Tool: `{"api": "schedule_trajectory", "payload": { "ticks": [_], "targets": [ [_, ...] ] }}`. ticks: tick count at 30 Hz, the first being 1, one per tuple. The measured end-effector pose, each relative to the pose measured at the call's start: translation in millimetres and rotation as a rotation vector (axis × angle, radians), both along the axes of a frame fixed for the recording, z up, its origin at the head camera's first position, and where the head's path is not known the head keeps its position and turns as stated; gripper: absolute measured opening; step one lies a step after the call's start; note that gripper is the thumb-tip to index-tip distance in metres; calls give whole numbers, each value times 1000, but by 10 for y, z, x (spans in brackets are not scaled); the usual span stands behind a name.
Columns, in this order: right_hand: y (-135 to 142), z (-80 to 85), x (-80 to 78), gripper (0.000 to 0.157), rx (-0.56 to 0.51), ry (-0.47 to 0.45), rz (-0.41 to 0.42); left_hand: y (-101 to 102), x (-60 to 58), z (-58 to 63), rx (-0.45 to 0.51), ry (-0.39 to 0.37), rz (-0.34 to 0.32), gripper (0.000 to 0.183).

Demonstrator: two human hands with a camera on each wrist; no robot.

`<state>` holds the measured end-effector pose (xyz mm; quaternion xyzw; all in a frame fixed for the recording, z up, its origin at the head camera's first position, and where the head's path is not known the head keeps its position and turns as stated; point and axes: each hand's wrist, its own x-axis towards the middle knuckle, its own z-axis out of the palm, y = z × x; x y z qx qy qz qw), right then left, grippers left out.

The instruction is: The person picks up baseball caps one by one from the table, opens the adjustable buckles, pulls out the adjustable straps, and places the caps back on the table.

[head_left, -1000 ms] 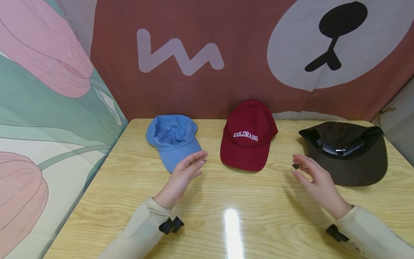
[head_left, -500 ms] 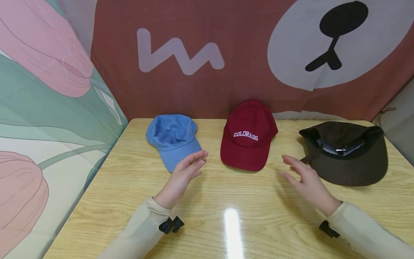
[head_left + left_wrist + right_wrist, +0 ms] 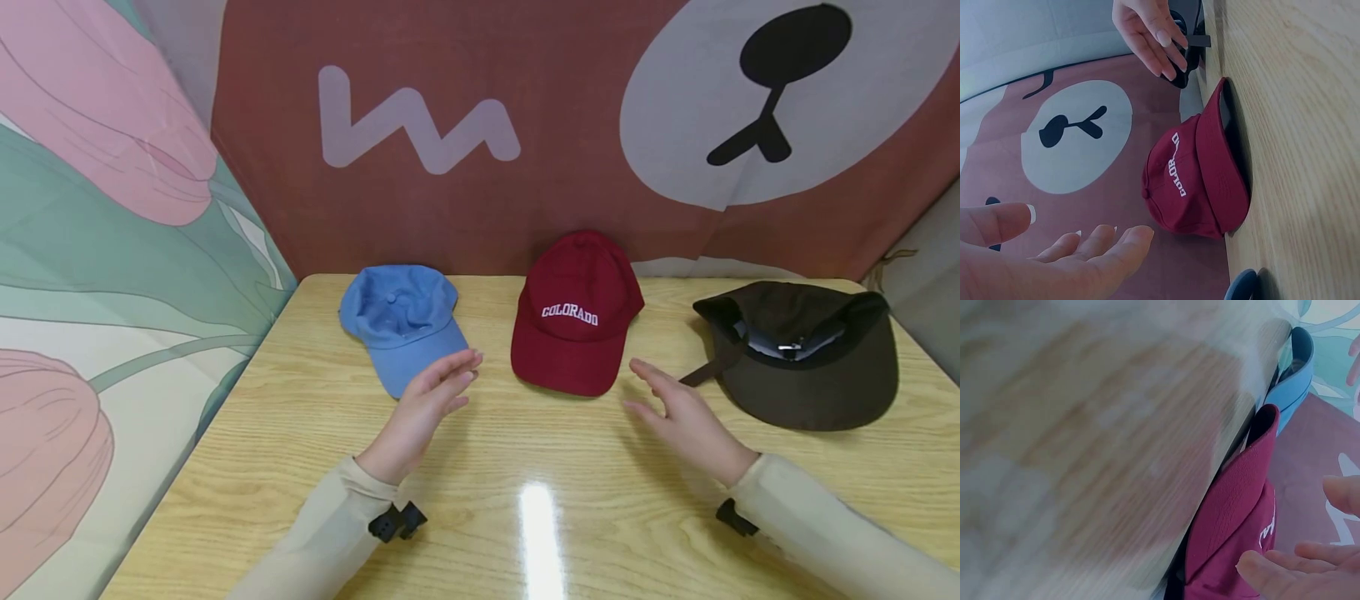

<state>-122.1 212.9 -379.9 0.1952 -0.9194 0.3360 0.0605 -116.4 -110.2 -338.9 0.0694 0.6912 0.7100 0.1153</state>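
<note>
A red baseball cap (image 3: pixel 577 312) lettered COLORADO lies at the table's back middle, brim toward me. To its left is a light blue cap (image 3: pixel 401 308); to the right, a dark brown cap (image 3: pixel 810 392) shows its inner side, and a strap (image 3: pixel 708 371) sticks out from it. My left hand (image 3: pixel 416 421) hovers by the blue cap's brim, fingers extended, holding nothing. Near the red cap's right front, my right hand (image 3: pixel 690 429) has thumb and fingers apart and nothing between them. In the right wrist view, its fingers (image 3: pixel 1266 569) overlap the red cap (image 3: pixel 1229 506).
The wooden table (image 3: pixel 300 442) ends against a brown cloth backdrop (image 3: pixel 450 225) with a bear face. A floral cloth (image 3: pixel 187 292) hangs along the left side. Small black devices (image 3: pixel 397 522) are worn on both sleeves.
My right hand has moved left, from beside the brown cap toward the red cap, uncovering more of the brown strap. The left hand and all three caps stay put.
</note>
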Motion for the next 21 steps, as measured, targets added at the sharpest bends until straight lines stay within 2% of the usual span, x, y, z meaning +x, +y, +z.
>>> {"api": "schedule_trajectory", "payload": {
  "ticks": [10, 17, 21],
  "targets": [
    [-109, -48, -118, 55, 18, -90, 40, 1, 8, -6, 20, 2, -12, 45],
    [-211, -28, -189, 59, 70, -173, 71, 0, 10, -15, 15, 0, -13, 45],
    [-263, -12, -225, 62, 82, -180, 103, -2, 5, -15, 15, 0, -17, 45]
  ]
}}
